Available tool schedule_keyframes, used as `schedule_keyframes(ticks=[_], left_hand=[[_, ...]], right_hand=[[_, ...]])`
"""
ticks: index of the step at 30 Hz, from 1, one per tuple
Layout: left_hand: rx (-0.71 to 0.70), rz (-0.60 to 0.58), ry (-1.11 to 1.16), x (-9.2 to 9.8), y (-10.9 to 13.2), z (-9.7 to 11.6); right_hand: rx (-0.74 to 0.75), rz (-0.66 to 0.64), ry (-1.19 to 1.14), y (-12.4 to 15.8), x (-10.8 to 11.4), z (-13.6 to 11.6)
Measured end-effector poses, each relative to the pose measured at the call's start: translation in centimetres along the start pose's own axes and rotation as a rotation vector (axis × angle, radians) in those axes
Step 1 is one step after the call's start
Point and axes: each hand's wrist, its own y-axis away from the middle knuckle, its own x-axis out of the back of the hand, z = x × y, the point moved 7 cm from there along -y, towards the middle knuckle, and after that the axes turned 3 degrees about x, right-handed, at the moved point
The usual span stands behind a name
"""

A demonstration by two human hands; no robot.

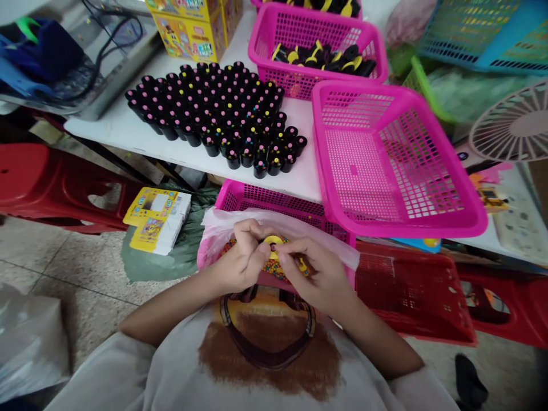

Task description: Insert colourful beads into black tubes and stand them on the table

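Observation:
My left hand (247, 257) is closed, thumb and fingers pinching a small part with a yellow rim and dark centre (273, 241). From the other side my right hand (319, 271) meets it, thumb and forefinger pressed together at its dark centre. Whether a tiny piece sits between those right fingertips is too small to tell. Right below both hands lie many small coloured balls (274, 268) in a pink basket (274, 197) lined with whitish plastic film (329, 242). Another bit of yellow shows under my right fingers, partly hidden.
Rows of black cups (205, 105) with pink and yellow tops stand on the white table (107, 131). A pink basket (317, 34) behind holds black-and-yellow parts; another pink basket (355, 165) tilts at the table's right. Folded yellow cartons (158, 220), red stools (43, 182) and a fan (514, 125) flank me.

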Motion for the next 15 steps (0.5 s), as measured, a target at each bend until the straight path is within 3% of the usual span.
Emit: schedule_keyframes(ticks=[3, 5, 10, 15], left_hand=[[0.152, 0.065, 0.092, 0.1, -0.5, -0.6], [0.255, 0.124, 0.197, 0.1, -0.9, -0.9], [0.488, 0.075, 0.831, -2.3, -1.7, -0.3], [0.634, 0.116, 1.072, -3.5, -1.9, 0.7]], right_hand=[[0.317, 0.012, 0.156, -0.5, 0.7, -2.1], [0.418, -0.018, 0.217, -0.6, 0.8, -2.4], [0.43, 0.059, 0.321, -0.7, 1.2, -2.2], [0.446, 0.209, 0.276, -0.9, 0.9, -2.4]])
